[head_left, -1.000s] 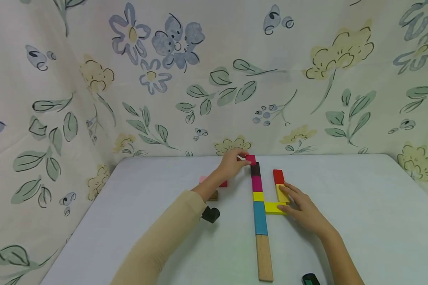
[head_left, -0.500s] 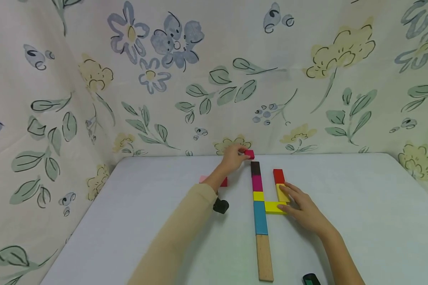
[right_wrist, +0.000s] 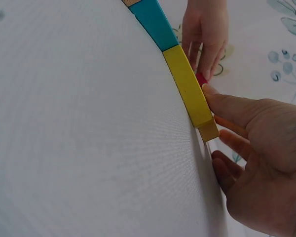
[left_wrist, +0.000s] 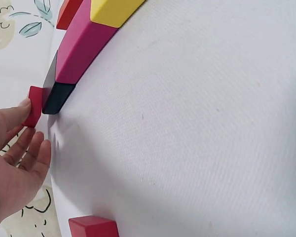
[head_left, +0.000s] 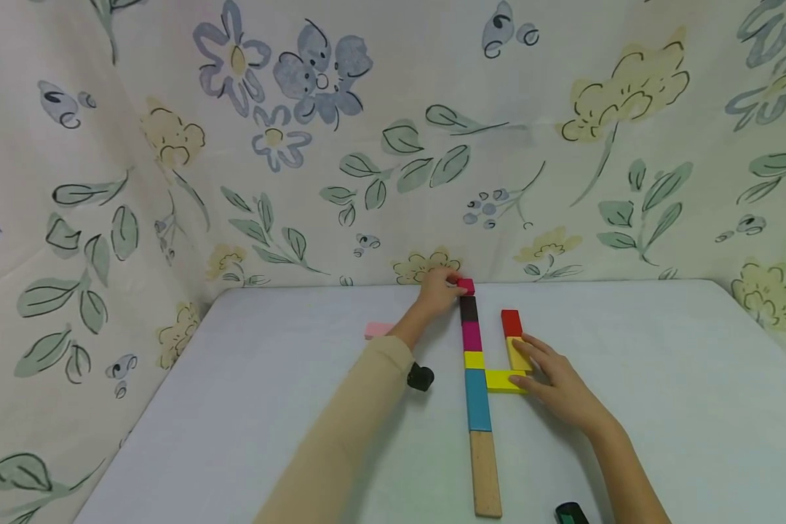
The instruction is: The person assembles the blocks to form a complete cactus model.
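At the far edge of the table my left hand (head_left: 437, 292) pinches a small red block (head_left: 466, 287) between thumb and fingers. The red block is at the far end of a straight row, right by a black block (head_left: 469, 309). Down the row follow a magenta block (head_left: 471, 336), a small yellow block (head_left: 474, 360), a blue block (head_left: 478, 400) and a wooden plank (head_left: 485, 473). My right hand (head_left: 560, 386) rests with relaxed fingers against a yellow side block (head_left: 504, 380) and a second yellow block (head_left: 519, 354). Another red block (head_left: 511, 323) stands beyond them.
A pink block (head_left: 378, 330) lies left of the row, partly behind the left forearm. Another red block (left_wrist: 93, 227) shows in the left wrist view. A black device (head_left: 421, 377) sits at the left wrist. A dark object (head_left: 570, 513) is at the front edge. Floral cloth (head_left: 393, 145) hangs behind.
My left hand lifted the small red block slightly left and away from the row, then brought it back right to the black block's end. The right hand has stayed put.
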The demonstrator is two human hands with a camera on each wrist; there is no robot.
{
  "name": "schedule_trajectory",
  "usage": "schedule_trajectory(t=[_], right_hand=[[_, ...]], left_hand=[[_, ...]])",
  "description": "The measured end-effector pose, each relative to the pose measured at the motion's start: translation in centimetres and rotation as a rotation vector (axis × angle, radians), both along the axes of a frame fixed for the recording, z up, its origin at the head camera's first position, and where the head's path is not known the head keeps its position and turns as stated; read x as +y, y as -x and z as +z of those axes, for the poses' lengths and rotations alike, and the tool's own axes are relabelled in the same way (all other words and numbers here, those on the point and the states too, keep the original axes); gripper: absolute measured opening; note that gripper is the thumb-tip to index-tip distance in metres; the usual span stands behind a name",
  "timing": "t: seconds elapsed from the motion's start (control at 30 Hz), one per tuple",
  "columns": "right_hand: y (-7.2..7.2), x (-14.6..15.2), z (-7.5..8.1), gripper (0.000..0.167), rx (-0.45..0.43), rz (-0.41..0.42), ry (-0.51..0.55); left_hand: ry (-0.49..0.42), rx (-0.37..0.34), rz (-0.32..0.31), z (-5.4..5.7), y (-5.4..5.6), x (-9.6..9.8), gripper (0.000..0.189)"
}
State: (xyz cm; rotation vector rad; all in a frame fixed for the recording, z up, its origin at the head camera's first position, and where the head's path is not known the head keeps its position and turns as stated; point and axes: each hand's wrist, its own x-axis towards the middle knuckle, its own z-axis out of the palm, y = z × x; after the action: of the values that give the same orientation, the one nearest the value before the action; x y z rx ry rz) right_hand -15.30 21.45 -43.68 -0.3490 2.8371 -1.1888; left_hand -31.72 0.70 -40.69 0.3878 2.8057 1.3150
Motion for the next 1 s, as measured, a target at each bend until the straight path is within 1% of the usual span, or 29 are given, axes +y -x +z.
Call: schedule_trajectory(t=[0.33,0.63,0.83,1.0], right_hand=[[0.0,-0.1,0.1,0.068,-0.007,-0.001,0.004],[0.0,0.0,0.0,0.068,-0.015,-0.006,0.01],[0.0,0.0,0.0,0.068,-0.01,-0.006,0.006],[0.0,0.1,-0.1,0.067,0.004,0.001,0.007]], left_hand=[[0.003,0.013,-0.008,-0.8,0.4,0.1,0.027],[0.007,0.023,-0.024,-1.0,0.3,0.2,0.026],[0.008,0.016,-0.018,-1.1,0.1,0.2,0.025],[0.014,0.017,-0.02,-1.1,0.2,0.2,0.024]])
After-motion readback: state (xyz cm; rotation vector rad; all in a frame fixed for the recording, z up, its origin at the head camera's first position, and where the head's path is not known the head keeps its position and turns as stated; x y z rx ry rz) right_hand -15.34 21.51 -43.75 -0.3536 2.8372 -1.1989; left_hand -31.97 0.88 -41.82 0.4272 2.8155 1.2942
